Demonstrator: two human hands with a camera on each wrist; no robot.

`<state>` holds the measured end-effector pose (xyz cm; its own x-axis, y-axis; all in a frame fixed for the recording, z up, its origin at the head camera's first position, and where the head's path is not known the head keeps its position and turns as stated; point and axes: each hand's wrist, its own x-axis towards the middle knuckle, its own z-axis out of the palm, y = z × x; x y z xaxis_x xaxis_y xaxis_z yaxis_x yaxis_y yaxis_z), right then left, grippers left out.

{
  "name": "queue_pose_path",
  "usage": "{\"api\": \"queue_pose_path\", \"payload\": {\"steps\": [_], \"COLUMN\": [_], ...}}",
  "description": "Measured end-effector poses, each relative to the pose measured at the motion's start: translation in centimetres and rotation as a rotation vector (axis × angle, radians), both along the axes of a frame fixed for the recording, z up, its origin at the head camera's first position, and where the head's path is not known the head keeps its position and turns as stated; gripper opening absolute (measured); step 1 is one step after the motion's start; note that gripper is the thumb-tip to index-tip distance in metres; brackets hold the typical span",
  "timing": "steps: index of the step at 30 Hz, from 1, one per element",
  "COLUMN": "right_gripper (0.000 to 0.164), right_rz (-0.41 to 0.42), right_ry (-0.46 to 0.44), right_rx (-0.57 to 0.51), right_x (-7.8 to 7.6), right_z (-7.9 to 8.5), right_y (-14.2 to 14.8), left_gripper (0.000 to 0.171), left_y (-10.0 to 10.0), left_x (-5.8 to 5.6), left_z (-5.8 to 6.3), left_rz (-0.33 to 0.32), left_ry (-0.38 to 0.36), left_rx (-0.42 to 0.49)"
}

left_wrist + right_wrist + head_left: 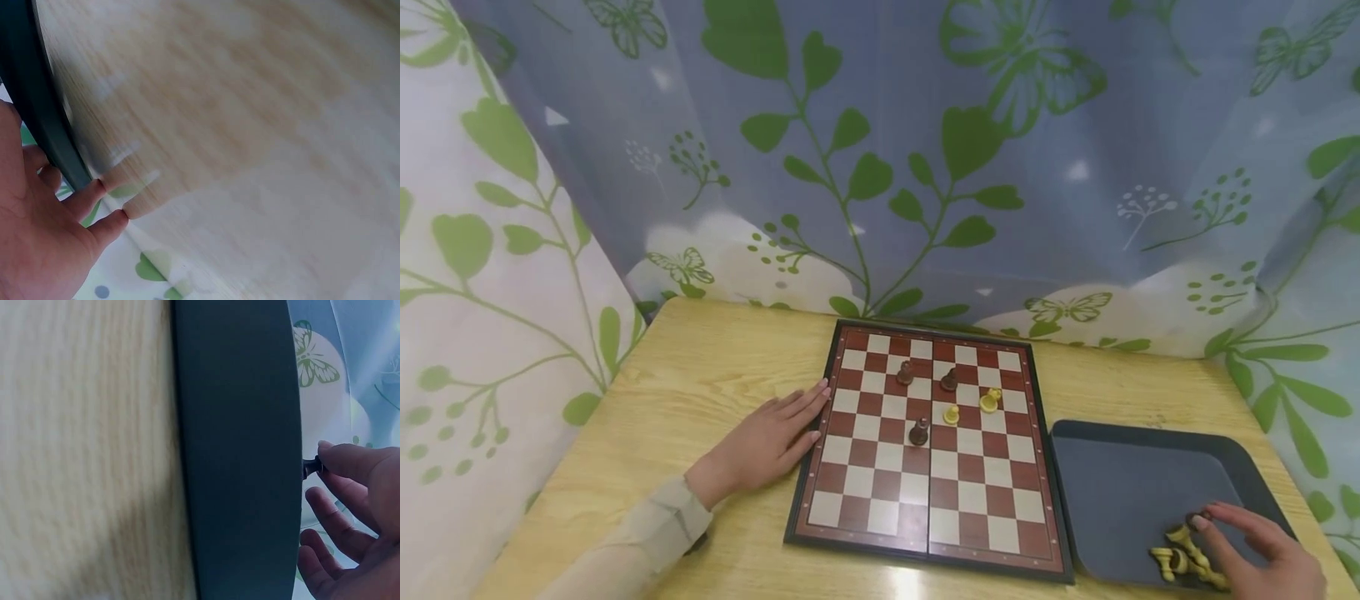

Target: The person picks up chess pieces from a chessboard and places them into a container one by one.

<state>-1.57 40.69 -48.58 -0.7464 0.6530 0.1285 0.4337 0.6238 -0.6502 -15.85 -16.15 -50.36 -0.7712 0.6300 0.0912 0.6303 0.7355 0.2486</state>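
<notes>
A red-and-white chessboard [898, 480] lies on the wooden table. Along its left edge rests my left hand [767, 440], fingers extended with the tips at the black frame; the left wrist view shows this hand [47, 231] beside a dark edge. Over the right part of a dark grey tray [1120, 475], my right hand [1273, 554] pinches a dark chess piece [312, 467] between thumb and index finger, the other fingers loosely bent. Several cream-yellow chess pieces [1180, 560] lie tipped over in the tray below, partly hidden by that hand.
Three dark pieces, one a dark chess piece [919, 431] near the centre seam, stand on the board. Two yellow ones stand there too, a small pawn [952, 414] and a larger piece [991, 400]. Behind the table [730, 350] hangs a leaf-patterned curtain [880, 233].
</notes>
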Motion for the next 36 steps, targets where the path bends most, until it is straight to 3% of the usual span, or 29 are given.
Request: {"api": "queue_pose_path", "payload": {"steps": [5, 8, 16, 24, 31, 36], "right_gripper": [0.031, 0.033, 0.032, 0.025, 0.020, 0.029], "right_rz": [0.011, 0.059, 0.313, 0.633, 0.759, 0.857], "right_ry": [-0.048, -0.071, -0.014, 0.046, 0.109, 0.057], "right_rx": [0.001, 0.022, 0.133, 0.131, 0.049, 0.012], "right_x": [-0.3, -0.5, -1.8, -4.5, -6.9, -9.7], "right_z": [0.4, 0.7, 3.1, 4.4, 4.8, 5.1], "right_y": [0.4, 0.4, -0.6, -5.7, -10.0, -11.7], "left_gripper": [0.060, 0.060, 0.060, 0.059, 0.060, 0.060], "left_y": [0.2, 0.1, 0.0, -0.1, 0.0, -0.1], "left_x": [-0.1, 0.0, 0.0, 0.1, 0.1, 0.0], "left_z": [0.1, 0.3, 0.6, 0.2, 0.3, 0.5], "left_rz": [-0.011, -0.007, -0.008, -0.010, -0.015, -0.016], "left_ry": [0.006, -0.006, 0.002, -0.011, -0.008, 0.004], "left_rx": [0.003, -0.007, 0.004, 0.016, 0.013, 0.005]}}
